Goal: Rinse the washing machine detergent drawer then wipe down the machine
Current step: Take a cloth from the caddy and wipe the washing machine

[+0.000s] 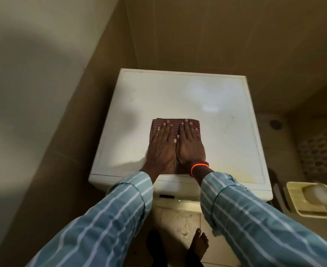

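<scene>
The white washing machine [226,116] stands below me in a corner, its flat top facing up. A folded reddish checked cloth [156,123] lies on the near middle of that top. My left hand [161,149] and my right hand [190,145] lie side by side on the cloth, fingers straight, pressing it flat against the machine. An orange band and a dark bead bracelet circle my right wrist. The detergent drawer is not in view; only a strip of the front panel [178,189] shows between my sleeves.
Tiled walls close in behind and left of the machine. At the right stand a cream tray holding a pale round object [301,197] and a perforated basket [320,149]. My bare foot [198,245] stands on a wet tiled floor in front.
</scene>
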